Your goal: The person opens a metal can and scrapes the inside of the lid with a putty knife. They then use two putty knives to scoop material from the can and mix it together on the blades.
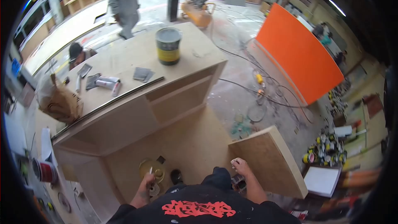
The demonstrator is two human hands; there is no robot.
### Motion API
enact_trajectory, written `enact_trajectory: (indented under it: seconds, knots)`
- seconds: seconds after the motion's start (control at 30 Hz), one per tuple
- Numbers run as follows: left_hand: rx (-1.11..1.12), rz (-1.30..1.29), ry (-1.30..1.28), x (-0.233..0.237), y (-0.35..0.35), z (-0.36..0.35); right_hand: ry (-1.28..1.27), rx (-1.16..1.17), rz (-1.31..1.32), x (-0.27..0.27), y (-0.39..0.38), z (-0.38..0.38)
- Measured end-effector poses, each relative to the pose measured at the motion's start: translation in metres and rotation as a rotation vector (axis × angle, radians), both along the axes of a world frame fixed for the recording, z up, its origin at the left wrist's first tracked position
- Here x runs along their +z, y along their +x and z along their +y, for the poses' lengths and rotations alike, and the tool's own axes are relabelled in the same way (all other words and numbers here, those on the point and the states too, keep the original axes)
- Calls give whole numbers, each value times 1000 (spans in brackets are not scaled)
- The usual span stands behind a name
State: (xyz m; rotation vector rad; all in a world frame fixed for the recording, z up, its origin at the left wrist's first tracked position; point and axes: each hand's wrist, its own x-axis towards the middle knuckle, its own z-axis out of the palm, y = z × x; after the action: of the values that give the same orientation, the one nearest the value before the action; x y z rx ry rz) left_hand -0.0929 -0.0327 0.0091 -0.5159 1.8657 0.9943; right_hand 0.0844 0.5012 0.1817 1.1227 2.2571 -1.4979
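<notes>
The two hands are low in the view, well apart, on either side of the person's black shirt (199,199), with the board floor of a wooden unit between them. The left hand (148,179) is curled, with thumb and fingers drawn together round a slim pale stick (151,169) that pokes out past the fingertips, its long axis running roughly away from the body. Just beside that hand, partly behind it in this view, a yellowish round dish (144,166) lies lower down, so the stick and dish are both much nearer the left hand than the right. A small dark square (161,159) is near the dish's far edge, and a dark shoe (176,177) stands to its right. The right hand (241,166) has its fingers bent in toward the thumb, with a pale bit (234,164) at the tips; whether that is a held piece or a smear cannot be told. Just beside that hand, on its outer side, stands a thick wooden panel (267,159), whose long top edge runs from ahead of the hand back toward the body's right; contact between the two cannot be made out. Farther ahead, beyond both hands, the tabletop (199,43) carries a large tin (168,52).
</notes>
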Motion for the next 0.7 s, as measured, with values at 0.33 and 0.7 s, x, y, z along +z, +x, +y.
enact_trajectory:
  seconds: [0.33,0.7]
  knots:
    - [161,205,146,199,-138,166,-27,463,54,-116,-89,67]
    - [236,372,245,397,-257,359,-250,538,-213,-135,-359,249]
